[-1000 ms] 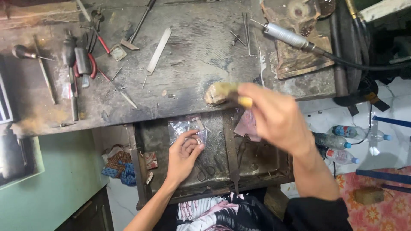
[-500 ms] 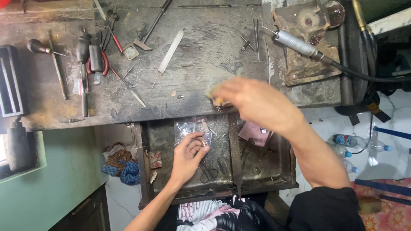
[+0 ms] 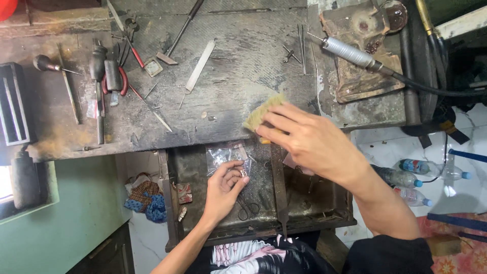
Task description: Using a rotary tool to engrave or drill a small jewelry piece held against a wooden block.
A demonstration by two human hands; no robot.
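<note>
A brush (image 3: 265, 114) is gripped by the right hand (image 3: 309, 142) at the surface (image 3: 233, 86) edge; a small plastic bag (image 3: 225, 155) is pinched by the left hand (image 3: 225, 190) in the open drawer (image 3: 314, 203)

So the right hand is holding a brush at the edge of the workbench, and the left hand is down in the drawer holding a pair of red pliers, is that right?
Not quite. The left hand in the drawer holds a small metal piece beside a clear plastic bag, not pliers. The red pliers lie on the workbench. The right hand does hold the brush at the bench edge, as the head view shows.
</note>
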